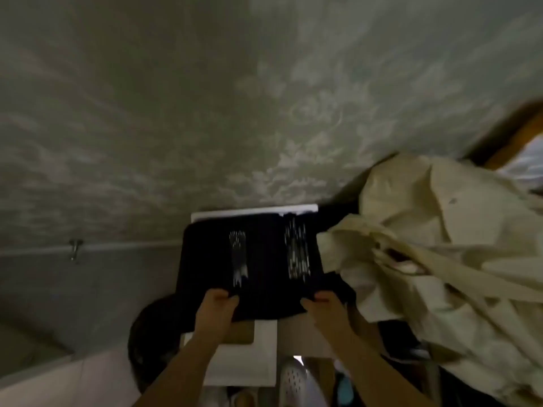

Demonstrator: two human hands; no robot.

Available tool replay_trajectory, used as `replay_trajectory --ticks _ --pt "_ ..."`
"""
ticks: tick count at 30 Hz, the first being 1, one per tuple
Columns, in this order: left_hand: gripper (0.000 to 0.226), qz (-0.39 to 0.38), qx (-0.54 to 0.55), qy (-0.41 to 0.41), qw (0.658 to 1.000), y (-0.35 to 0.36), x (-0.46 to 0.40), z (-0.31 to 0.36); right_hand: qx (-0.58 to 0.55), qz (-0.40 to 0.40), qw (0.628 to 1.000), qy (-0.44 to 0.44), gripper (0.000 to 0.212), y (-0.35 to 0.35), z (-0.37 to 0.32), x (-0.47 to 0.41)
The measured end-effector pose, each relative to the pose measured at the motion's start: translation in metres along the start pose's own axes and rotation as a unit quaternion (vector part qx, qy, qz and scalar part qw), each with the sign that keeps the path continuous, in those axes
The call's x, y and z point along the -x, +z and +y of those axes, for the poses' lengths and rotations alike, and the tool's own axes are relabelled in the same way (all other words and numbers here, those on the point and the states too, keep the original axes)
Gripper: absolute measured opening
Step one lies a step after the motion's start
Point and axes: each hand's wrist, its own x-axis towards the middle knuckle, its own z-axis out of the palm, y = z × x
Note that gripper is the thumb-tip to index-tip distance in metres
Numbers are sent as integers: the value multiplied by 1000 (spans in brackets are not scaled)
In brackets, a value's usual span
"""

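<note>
Hands, left (217,308) and right (323,308), on dark folded garment (264,259).

The dark garment (264,259) is folded into a flattish rectangle. It's black or really dark navy, I honestly can't tell in this light. It's got two patches of short white dashes running down it, a narrow one left of middle and a wider one toward the right side. It's spread over a white board (255,215), covering it nearly to the far edge, and I'm pinching its near edge with my left hand (216,306) and right hand (324,308).
</note>
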Motion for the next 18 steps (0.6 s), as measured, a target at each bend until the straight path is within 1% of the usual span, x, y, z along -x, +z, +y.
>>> replay_trajectory --ticks 3,5,8,10,12,13,15,18 --pt "47 42 -22 41 998 20 -47 2 -21 12 999 -27 58 18 -6 -44" --pt "64 67 -30 47 996 35 -76 8 -25 19 998 -51 66 29 -14 -75" --pt "82 127 -73 65 987 54 -104 15 0 46 993 -108 69 41 -27 -111" --pt "87 158 -102 72 979 66 -119 24 33 68 990 -120 80 47 -39 -134" --pt "90 169 -131 72 974 76 -131 29 67 84 988 -111 96 54 -47 -153" --pt "90 176 -150 67 971 80 -137 31 80 94 987 -105 101 57 -49 -160" --pt "86 192 -182 64 962 86 -146 32 98 109 985 -90 100 66 -52 -173" --pt "71 196 -231 90 949 95 -156 26 114 98 986 -70 95 76 -55 -186"
